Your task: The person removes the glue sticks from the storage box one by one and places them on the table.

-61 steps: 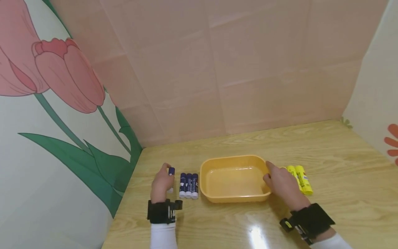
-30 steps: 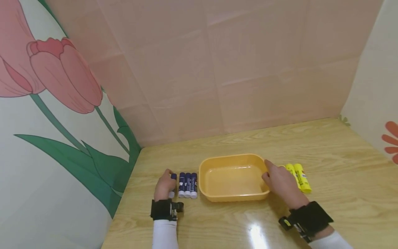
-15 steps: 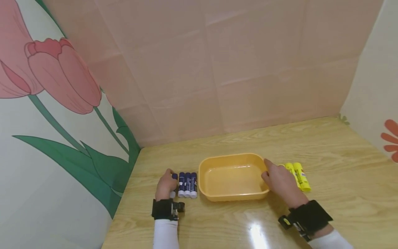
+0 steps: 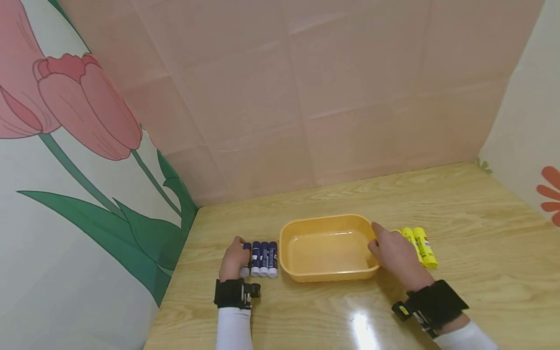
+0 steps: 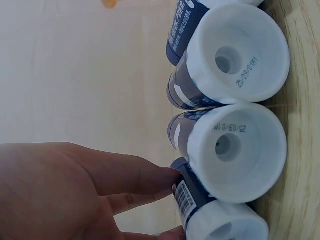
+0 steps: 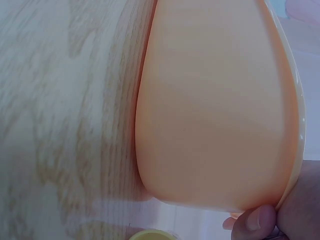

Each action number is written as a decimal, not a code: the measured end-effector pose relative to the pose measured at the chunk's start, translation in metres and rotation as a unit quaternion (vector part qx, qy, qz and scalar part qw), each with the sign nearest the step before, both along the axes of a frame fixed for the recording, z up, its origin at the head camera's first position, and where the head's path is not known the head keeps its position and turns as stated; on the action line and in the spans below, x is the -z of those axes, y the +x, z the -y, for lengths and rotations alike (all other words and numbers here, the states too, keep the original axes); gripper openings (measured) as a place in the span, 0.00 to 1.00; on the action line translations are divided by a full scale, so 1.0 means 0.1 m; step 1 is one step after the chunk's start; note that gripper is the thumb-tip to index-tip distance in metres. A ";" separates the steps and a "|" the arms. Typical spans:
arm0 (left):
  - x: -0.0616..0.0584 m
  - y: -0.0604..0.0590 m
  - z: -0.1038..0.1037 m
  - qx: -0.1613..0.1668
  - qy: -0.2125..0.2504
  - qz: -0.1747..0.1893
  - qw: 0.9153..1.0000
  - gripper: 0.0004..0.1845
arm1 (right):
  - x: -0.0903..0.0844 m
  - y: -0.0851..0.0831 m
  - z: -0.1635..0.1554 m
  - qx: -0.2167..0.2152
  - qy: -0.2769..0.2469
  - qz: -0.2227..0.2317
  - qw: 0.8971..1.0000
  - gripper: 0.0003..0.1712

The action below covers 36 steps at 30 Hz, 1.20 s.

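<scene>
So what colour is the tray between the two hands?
The tray is a yellow-orange plastic, clearest in the head view.

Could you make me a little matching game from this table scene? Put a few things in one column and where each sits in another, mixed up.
Things:
1. blue glue sticks
2. yellow glue sticks
3. orange tray
4. left hand

Places:
A. in the middle of the wooden table, right hand on its rim
B. right of the tray, lying side by side
C. on the leftmost stick of the blue row
D. in a row just left of the tray

Pairs: 1-D, 2-B, 3-A, 4-C
</scene>
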State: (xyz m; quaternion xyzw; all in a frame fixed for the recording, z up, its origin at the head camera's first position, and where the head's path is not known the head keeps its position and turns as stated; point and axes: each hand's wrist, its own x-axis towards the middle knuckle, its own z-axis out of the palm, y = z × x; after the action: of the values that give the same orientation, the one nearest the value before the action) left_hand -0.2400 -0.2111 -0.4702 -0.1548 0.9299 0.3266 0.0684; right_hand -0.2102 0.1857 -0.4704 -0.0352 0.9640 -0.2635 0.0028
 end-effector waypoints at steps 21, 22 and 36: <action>-0.04 0.03 -0.04 -0.009 0.015 -0.002 1.000 0.20 | 0.02 0.01 0.00 -0.003 0.010 -0.034 0.999 0.34; -0.05 0.03 -0.04 -0.007 0.015 -0.005 1.000 0.20 | 0.02 0.01 0.00 -0.003 0.010 -0.036 0.999 0.34; -0.03 0.04 -0.02 -0.011 0.014 -0.005 1.000 0.24 | 0.01 0.00 0.00 -0.003 0.008 -0.027 1.000 0.34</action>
State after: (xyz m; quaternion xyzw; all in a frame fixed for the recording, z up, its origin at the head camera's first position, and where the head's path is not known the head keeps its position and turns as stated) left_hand -0.2355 -0.2088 -0.4668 -0.1623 0.9238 0.3410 0.0623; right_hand -0.2103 0.1854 -0.4715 -0.0450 0.9658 -0.2543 -0.0225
